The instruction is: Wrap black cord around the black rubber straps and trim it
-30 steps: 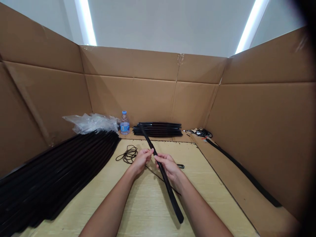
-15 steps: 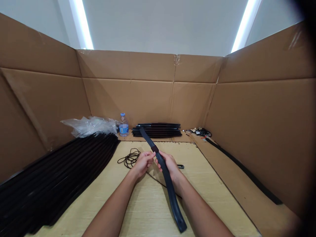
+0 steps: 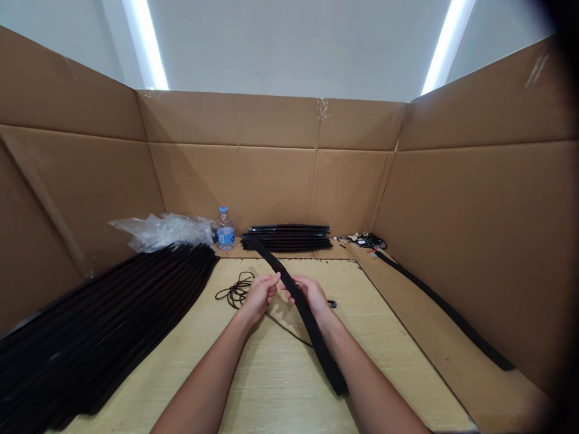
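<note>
A long, slightly curved black strip (image 3: 311,322) slants over the table from the far left to the near right, with a dark wrapped band (image 3: 281,269) near its middle. My right hand (image 3: 313,295) is closed around the strip's right edge, just below the band. My left hand (image 3: 261,296) is closed in a pinch, its thumb and fingertip against the strip's left edge beside the band; what lies between them is too small to make out. Behind my left wrist is a loose coil of thin dark cord (image 3: 236,294), and one length runs right, beneath the strip.
Many long black strips (image 3: 113,325) are heaped at left, below clear plastic bags (image 3: 172,232). A water bottle (image 3: 225,230) and a stack of black strips (image 3: 289,237) stand at the back. One strip (image 3: 447,310) lies at right, by the cardboard wall (image 3: 488,229). A small black object (image 3: 332,304) shows beside my right hand.
The strip has turned about its length, so a matte darker face shows instead of the bluish glossy one, and its near end has shifted up. Both hands stay at the band.
</note>
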Available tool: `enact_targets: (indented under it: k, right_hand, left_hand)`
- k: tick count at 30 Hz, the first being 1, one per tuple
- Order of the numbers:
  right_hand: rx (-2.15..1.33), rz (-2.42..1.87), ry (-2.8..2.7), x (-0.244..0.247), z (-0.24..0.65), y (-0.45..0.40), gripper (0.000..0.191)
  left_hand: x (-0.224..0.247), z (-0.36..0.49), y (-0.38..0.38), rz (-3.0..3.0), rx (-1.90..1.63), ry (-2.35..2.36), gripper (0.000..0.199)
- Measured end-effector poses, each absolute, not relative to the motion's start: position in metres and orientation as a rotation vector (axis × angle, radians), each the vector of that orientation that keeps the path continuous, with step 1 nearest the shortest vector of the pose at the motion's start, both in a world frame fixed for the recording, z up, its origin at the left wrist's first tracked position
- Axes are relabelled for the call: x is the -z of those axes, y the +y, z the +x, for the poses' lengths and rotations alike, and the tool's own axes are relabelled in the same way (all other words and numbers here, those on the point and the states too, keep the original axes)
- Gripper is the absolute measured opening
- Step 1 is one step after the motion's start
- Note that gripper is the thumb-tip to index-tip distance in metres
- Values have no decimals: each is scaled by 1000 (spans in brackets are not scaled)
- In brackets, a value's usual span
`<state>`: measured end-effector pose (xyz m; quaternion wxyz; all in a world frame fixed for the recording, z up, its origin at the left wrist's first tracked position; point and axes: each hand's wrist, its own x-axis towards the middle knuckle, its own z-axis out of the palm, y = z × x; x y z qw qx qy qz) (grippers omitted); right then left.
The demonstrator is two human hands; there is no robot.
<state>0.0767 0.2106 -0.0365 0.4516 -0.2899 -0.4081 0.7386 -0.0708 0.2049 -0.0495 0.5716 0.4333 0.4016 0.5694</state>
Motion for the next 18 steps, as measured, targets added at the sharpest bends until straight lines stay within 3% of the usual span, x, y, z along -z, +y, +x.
enact_targets:
  k: [7,13,18]
  right_hand:
    - [-1933,-695,-963,30,78,199,48]
    - [-1981,-749,-1117,36,79,196,41]
    - [-1919,-664,-1158,33,76,190,48]
  left_hand:
    - [48,-80,207,924,-1327,833,55]
    - [45,-78,200,1009,-1266,830,57]
    - [46,-78,199,1069,-1252,812,56]
